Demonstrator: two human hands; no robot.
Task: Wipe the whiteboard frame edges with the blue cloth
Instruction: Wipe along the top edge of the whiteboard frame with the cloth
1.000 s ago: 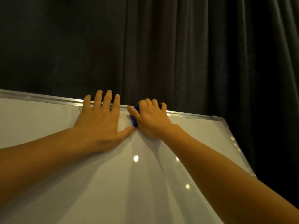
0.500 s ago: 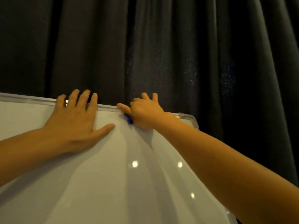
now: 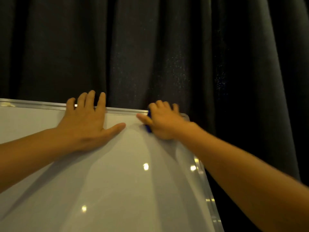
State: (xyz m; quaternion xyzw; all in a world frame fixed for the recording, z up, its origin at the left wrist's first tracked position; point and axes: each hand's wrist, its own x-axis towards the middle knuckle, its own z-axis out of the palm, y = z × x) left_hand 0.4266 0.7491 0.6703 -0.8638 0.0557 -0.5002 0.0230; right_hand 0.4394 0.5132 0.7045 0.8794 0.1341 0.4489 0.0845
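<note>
A white whiteboard [image 3: 117, 181] with a silver metal frame [image 3: 38, 104] fills the lower part of the head view. My left hand [image 3: 87, 124] lies flat on the board, fingers spread, with the fingertips over the top frame edge. My right hand [image 3: 163, 123] presses a blue cloth [image 3: 148, 126] against the top frame edge close to the board's upper right corner [image 3: 186, 115]. Only a small strip of the cloth shows under the palm and thumb; the rest is hidden by the hand.
A dark pleated curtain [image 3: 150, 47] hangs right behind the board. The right frame edge [image 3: 210, 201] runs down toward the lower right, with darkness beyond it. Small ceiling-light reflections dot the board surface.
My right hand has slid the blue cloth rightward along the top frame edge, away from my left hand and close to the upper right corner. My left hand stays flat on the board.
</note>
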